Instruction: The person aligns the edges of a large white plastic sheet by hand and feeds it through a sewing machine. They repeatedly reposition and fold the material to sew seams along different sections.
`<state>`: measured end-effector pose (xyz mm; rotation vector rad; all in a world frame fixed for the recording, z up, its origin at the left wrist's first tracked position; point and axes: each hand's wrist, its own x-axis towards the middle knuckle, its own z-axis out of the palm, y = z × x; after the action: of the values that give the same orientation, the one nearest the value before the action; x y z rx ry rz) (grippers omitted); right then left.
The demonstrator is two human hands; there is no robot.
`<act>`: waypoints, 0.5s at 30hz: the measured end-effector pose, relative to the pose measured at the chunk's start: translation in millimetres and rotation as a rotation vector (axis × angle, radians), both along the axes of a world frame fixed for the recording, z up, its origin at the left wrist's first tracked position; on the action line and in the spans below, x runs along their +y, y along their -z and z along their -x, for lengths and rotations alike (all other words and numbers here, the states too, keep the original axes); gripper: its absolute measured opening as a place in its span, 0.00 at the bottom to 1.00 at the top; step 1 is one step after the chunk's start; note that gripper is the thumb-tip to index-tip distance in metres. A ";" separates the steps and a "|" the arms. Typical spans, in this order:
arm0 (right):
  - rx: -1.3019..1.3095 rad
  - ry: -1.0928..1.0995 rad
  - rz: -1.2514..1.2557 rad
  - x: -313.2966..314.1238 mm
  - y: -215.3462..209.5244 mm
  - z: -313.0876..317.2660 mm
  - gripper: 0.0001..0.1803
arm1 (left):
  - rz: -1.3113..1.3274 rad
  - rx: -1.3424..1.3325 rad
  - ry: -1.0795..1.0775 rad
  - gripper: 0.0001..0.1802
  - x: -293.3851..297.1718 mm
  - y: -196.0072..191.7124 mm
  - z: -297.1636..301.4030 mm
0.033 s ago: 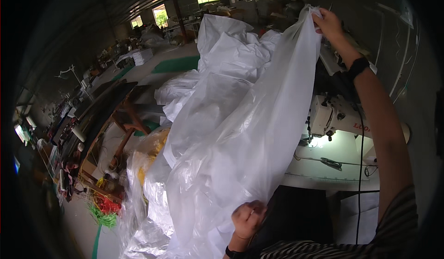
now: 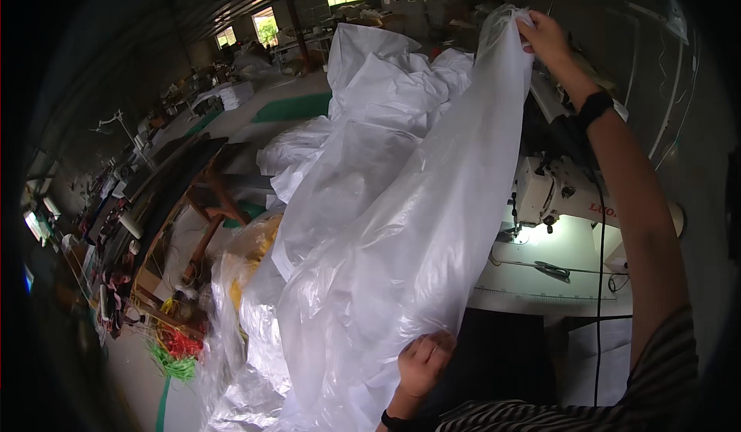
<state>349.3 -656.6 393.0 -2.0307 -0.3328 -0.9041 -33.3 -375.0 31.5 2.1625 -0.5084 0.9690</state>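
Observation:
A long, translucent white plastic sheet [image 2: 432,208] hangs slantwise in front of me. Up at the far right, my right hand [image 2: 546,40] pinches its gathered top corner between thumb and fingers. My left hand [image 2: 426,362] is closed in a fist on the sheet's right edge, low in the view. Between the two hands that edge runs fairly straight. Behind and left of the sheet lies a heap of crumpled white material [image 2: 386,84], and the sheet covers part of it.
A lit sewing machine [image 2: 544,193] stands on a white table [image 2: 532,297] to the right, with a pair of dark scissors [image 2: 553,271] on it. A black cable [image 2: 602,308] hangs before the table. At left are a wooden frame [image 2: 224,193] and red and green strands [image 2: 177,351].
My left hand has moved slightly up and to the right along with the sheet's edge. The sheet's edge looks straighter; my right hand has hardly moved.

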 end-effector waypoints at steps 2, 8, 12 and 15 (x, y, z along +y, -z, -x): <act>-0.026 0.006 0.033 2.8 -2.9 -0.8 0.16 | 0.018 0.215 -0.089 0.09 -12.1 22.8 -16.2; -0.057 -0.019 0.085 4.8 -17.4 -2.7 0.16 | -0.023 0.197 -0.243 0.08 -20.9 63.7 -72.3; -0.056 -0.018 0.090 -1.4 -19.0 1.9 0.15 | -0.054 0.277 -0.285 0.24 -58.7 67.8 -62.1; -0.049 -0.011 0.085 -5.4 -15.6 7.0 0.15 | -0.075 0.382 -0.313 0.31 -72.6 64.4 -66.0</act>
<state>342.3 -661.9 408.6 -2.0845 -0.4150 -0.9491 32.7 -447.6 -32.9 2.4654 -0.0225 0.6725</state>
